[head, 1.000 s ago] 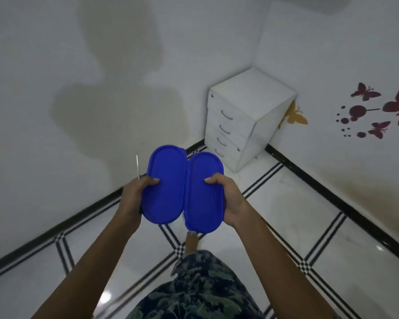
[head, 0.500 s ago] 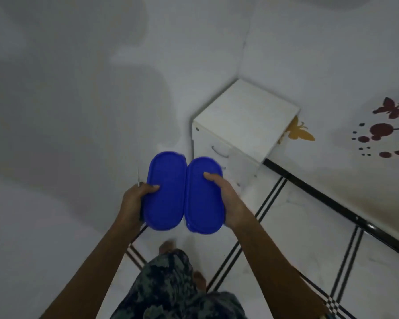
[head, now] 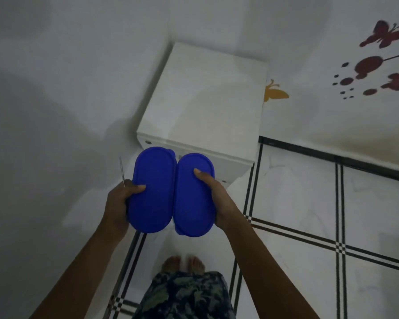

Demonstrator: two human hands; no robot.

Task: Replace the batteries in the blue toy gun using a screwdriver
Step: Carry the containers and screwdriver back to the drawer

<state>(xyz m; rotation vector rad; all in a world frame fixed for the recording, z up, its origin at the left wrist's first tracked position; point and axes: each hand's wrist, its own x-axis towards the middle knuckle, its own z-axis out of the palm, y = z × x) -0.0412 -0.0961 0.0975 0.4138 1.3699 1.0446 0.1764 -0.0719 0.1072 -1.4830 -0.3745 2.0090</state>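
The left box [head: 152, 192] and a thin shaft [head: 122, 171], likely the screwdriver, are gripped by the left hand [head: 119, 203], and the right box [head: 192, 199] by the right hand [head: 214, 194]. Both boxes lie lengthwise toward the cabinet [head: 205, 100], just short of it. No toy gun is seen.

The left blue box [head: 151, 192] in my left grip [head: 119, 203] and the right blue box [head: 194, 196] in my right grip [head: 219, 201] touch, with no gap between them. Just beyond, the white cabinet [head: 205, 100] offers an open flat top, hemmed in by the left wall [head: 67, 77] and the right wall [head: 332, 111]. The tiled floor [head: 309, 203] to my right lies open.
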